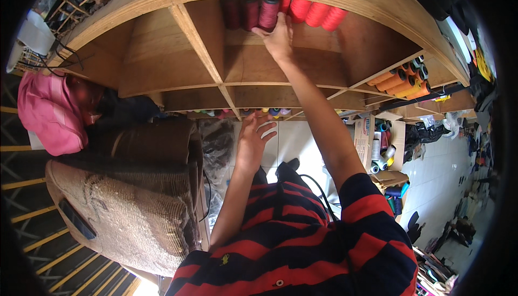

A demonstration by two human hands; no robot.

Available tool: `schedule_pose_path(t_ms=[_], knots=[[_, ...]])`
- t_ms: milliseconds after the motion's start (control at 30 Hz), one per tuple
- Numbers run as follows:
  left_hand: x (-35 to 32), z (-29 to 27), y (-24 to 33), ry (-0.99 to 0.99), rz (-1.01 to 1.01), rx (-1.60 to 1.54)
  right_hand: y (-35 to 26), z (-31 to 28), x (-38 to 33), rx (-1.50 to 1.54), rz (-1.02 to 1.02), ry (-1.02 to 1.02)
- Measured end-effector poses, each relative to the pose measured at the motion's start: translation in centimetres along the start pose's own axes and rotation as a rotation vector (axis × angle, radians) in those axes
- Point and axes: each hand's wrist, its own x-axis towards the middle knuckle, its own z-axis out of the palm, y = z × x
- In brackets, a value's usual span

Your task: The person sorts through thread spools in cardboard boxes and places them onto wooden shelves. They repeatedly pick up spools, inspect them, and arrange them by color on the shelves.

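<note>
My right hand (278, 36) reaches up into a wooden shelf compartment. Its thumb and fingers close around the lower end of a dusky-pink thread spool (268, 13). Left of that spool stand darker maroon thread spools (250, 14), partly in shadow. On its other side is a row of bright red thread spools (315, 13), the nearest one partly behind my fingers. Lower down, in front of my body, my left hand (252, 139) hangs with its fingers apart and nothing in it, near the edge of the lower shelves.
The wooden shelf (199, 42) spans the far side, with orange thread spools (402, 83) in a right compartment. A cardboard box (367, 139) of mixed spools stands on the right. A brown cloth-covered piece (129, 210) and a pink bag (51, 112) lie to the left.
</note>
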Motion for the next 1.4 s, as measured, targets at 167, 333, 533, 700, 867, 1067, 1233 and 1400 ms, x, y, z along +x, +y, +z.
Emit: schedule_pose_path(t_ms=[167,333,533,700,867,1067,1233,1400], knots=[[0.3,-0.2,-0.6,0.018,-0.026,-0.015,-1.3,0.8,0.3,-0.026,0.094,0.033],[0.0,0.2,-0.2,0.073,0.014,0.112,-1.2,0.0,-0.2,0.014,0.049,0.020],[6.4,7.3,7.4,0.196,0.666,0.936,0.4,-1.4,-0.2,0.140,0.102,-0.077],[13.4,13.8,13.7,0.327,0.711,1.562,-0.5,-1.7,0.0,0.168,0.060,-0.046],[17.4,12.2,13.6,0.302,0.838,1.596,0.9,-1.1,-0.3,0.143,0.063,-0.015],[14.0,10.7,12.8,0.368,1.020,1.536,-0.2,-1.4,-0.4,0.200,0.162,-0.068],[10.3,10.0,10.5,0.424,1.325,1.398,-0.2,-0.9,0.7,0.240,-0.001,-0.124],[7.5,8.3,8.7,0.413,1.243,1.310,-0.8,0.6,1.4,0.159,0.087,-0.258]])
